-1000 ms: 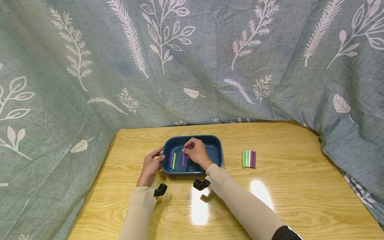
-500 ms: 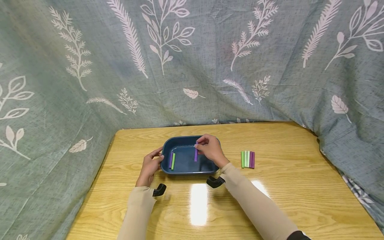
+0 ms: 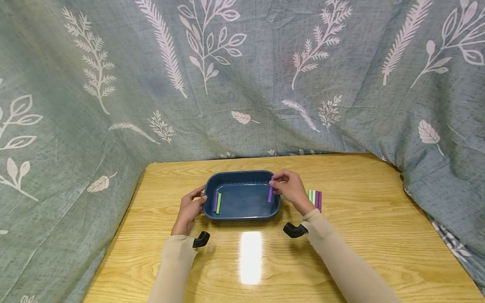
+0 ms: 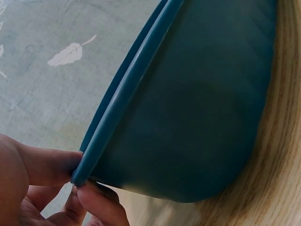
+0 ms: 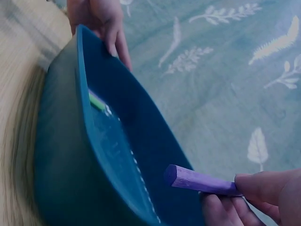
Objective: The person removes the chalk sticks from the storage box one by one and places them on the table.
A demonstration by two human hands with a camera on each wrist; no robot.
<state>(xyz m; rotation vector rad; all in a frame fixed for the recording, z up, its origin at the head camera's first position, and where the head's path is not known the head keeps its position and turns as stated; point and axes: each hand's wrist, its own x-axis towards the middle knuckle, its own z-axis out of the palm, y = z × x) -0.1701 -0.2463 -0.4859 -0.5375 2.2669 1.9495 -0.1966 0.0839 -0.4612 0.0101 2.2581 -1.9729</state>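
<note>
A purple chalk stick (image 5: 200,181) is pinched between the thumb and fingers of my right hand (image 3: 289,186), over the right end of a dark blue tub (image 3: 242,202). My left hand (image 3: 190,209) grips the tub's left rim (image 4: 127,89), thumb on one side and fingers on the other. Inside the tub at its left end lie a purple stick (image 3: 216,202) and a green stick (image 3: 219,203), side by side. To the right of the tub, a row of green, pale and dark purple sticks (image 3: 318,201) lies on the table, partly hidden behind my right hand and wrist.
The wooden table (image 3: 356,181) carries the tub and the sticks. A grey-green curtain (image 3: 242,84) with white leaf prints hangs behind and along both sides. A black wrist mount (image 3: 295,230) juts from my right sleeve, another mount (image 3: 201,239) from my left.
My right hand has moved to the right with the purple chalk stick, from the middle of the tub to its right end. The left hand stays on the rim.
</note>
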